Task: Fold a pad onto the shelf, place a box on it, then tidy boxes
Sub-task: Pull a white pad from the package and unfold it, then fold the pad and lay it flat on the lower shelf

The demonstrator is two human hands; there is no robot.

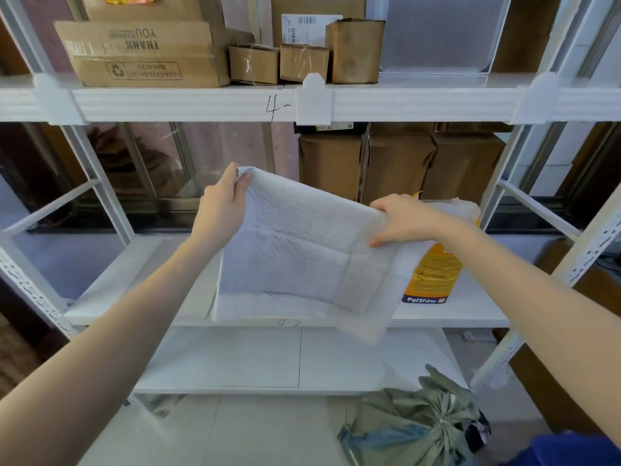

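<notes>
1. Head view: white quilted pad [295,250] hangs in the air in front of the middle shelf [470,314], its lower edge drooping past the shelf's front lip.
2. Left hand [221,210] pinches the pad's upper left corner, thumb in front and fingers behind. Right hand [403,220] has its grip pressed together on the upper right edge, fingers curled over the top and thumb underneath.
3. Handling, judged: the pad looks light, soft and limp. It sags between the two holds and shows fold creases crossing in a grid. No stiffness of its own, so it should fold along those creases easily. Surface looks papery or cloth-like, not slippery, not fragile.
4. Where to hold, judged: opposite corners or edges, as now, keep it spread. A single-point hold would let it bunch.
5. Writing: orange package [433,277] stands on the shelf just behind the pad's right side and reads "PetShiny" at its foot. Small print above is too fine to read.
6. Upper shelf edge [201,102] carries handwritten "4-". The middle shelf lip reads about "4-3", faint.
7. Large cardboard box [141,52] on the upper shelf shows "THANK YOU" upside down and a recycling mark. Shipping label [305,26] behind has barcodes, text unreadable.
</notes>
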